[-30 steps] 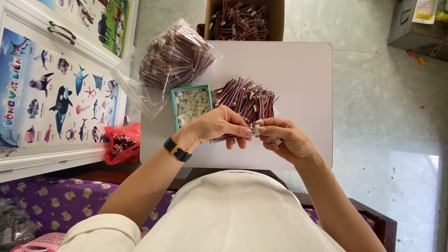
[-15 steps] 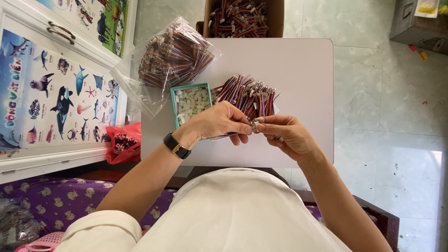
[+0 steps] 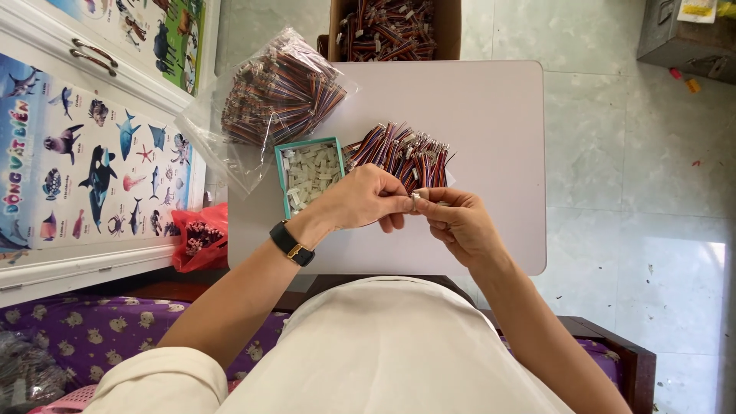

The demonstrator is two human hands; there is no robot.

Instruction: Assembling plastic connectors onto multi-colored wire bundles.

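I see both hands, left hand (image 3: 366, 201) and right hand (image 3: 454, 222), pinching one small white connector (image 3: 416, 197) mid-frame over the white table (image 3: 491, 115); pale tiled floor (image 3: 613, 176) right.

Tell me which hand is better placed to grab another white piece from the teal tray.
Left. The left hand sits right beside the teal tray of white pieces; the right hand is farther off, pinching the small connector.
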